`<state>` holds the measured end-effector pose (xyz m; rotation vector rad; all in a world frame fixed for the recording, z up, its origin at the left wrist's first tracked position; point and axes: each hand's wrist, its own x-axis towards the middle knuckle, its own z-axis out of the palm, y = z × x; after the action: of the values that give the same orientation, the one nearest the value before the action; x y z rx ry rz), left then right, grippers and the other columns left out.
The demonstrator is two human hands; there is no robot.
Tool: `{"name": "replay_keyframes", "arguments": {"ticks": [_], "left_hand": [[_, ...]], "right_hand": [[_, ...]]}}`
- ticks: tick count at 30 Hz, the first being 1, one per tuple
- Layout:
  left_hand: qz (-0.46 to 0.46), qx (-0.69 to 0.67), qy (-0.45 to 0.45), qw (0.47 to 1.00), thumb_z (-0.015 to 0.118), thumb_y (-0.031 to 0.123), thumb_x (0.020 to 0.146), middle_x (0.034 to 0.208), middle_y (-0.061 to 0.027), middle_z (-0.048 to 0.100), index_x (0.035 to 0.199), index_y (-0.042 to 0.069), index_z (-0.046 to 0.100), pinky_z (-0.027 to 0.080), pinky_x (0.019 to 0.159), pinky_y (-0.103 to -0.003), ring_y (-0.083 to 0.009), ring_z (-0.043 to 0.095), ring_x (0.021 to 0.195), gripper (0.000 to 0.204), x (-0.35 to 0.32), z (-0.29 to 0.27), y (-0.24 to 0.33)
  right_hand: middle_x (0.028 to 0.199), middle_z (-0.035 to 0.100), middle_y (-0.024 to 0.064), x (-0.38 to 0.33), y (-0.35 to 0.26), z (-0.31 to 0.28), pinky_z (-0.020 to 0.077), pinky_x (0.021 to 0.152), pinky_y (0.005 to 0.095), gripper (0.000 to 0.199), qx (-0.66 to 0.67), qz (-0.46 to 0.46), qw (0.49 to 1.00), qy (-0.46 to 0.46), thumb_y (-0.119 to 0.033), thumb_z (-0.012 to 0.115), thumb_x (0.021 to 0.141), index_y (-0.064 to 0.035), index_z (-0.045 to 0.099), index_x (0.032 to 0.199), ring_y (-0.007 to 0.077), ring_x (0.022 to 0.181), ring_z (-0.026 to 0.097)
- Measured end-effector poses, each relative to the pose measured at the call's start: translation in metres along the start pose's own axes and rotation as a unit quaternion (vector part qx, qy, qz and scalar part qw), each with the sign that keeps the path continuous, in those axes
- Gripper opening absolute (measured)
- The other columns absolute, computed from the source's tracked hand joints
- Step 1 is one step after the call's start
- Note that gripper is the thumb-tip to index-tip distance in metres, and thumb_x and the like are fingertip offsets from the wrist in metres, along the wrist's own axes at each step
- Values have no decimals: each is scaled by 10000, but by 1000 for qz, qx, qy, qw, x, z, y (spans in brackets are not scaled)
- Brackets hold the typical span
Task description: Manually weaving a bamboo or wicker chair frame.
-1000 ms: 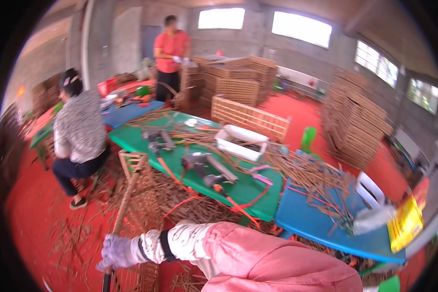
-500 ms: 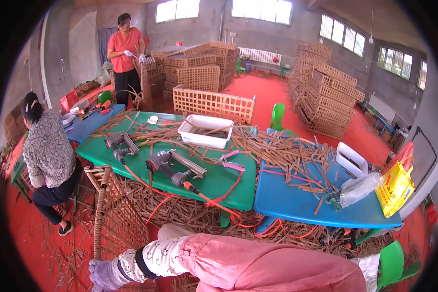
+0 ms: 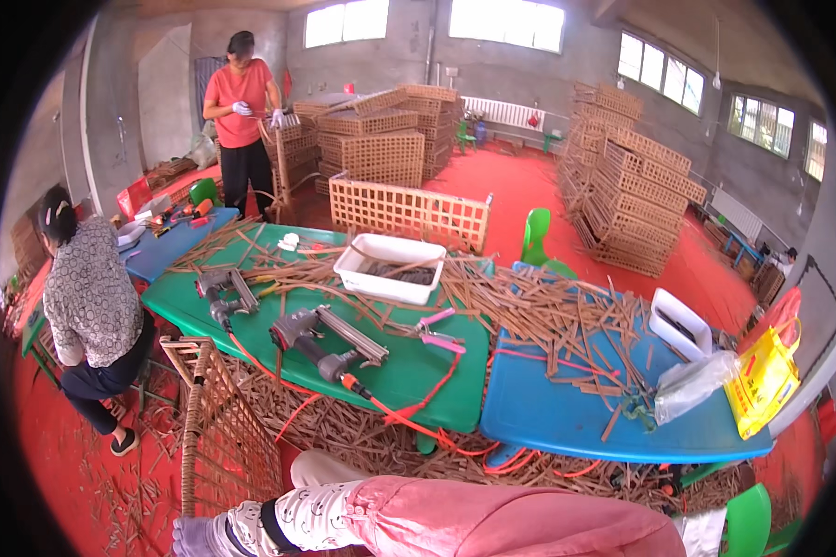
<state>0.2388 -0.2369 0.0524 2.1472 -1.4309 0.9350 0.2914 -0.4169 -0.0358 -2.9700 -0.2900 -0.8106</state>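
Note:
My left hand (image 3: 198, 537), in a purple-grey glove, is at the lower left edge of the picture, partly cut off. Its fingers appear closed round the near end of a woven basket (image 3: 215, 422) with open lattice sides, which stands tilted beside the green table. A pink sleeve (image 3: 492, 515) and a white patterned cuff with a black band cross the bottom. My right hand is not in view. On the green table (image 3: 418, 376) lie two nail guns, one nearer (image 3: 318, 342) and one farther left (image 3: 225, 295), and pink-handled cutters (image 3: 437, 327).
Brown strips (image 3: 548, 302) cover much of the tabletops, around a white tray (image 3: 390, 269). A blue table (image 3: 529, 399) holds a yellow bag (image 3: 762, 381). Orange hoses (image 3: 409, 422) hang in front. Two co-workers are at the left, one seated (image 3: 97, 306), one standing (image 3: 241, 102). Stacked baskets (image 3: 627, 186) stand behind.
The view has shifted slightly, so my hand and the basket's near end sit lower in the picture. The standing co-worker's head has bent down and their hands have moved.

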Motion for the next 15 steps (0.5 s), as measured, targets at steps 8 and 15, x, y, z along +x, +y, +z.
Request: {"name": "replay_keyframes", "arguments": {"ticks": [8,15], "left_hand": [[-171,23,-130,976,603,291,848,936,-82,665,1118,94,603,510,637,-350,-248,648,776,334,-5,-3,-31],[-204,-109,-221,948,590,313,852,1018,-139,644,1208,97,545,493,715,-356,-299,631,861,418,-17,-10,-79]], "right_hand": [[807,616,31,-17,25,-67,378,770,411,511,-34,43,995,-83,-634,584,655,-158,631,835,224,840,572],[842,612,40,-1,-3,-74,386,783,405,579,-23,62,993,-98,-634,602,656,-105,625,890,222,856,567]]}}
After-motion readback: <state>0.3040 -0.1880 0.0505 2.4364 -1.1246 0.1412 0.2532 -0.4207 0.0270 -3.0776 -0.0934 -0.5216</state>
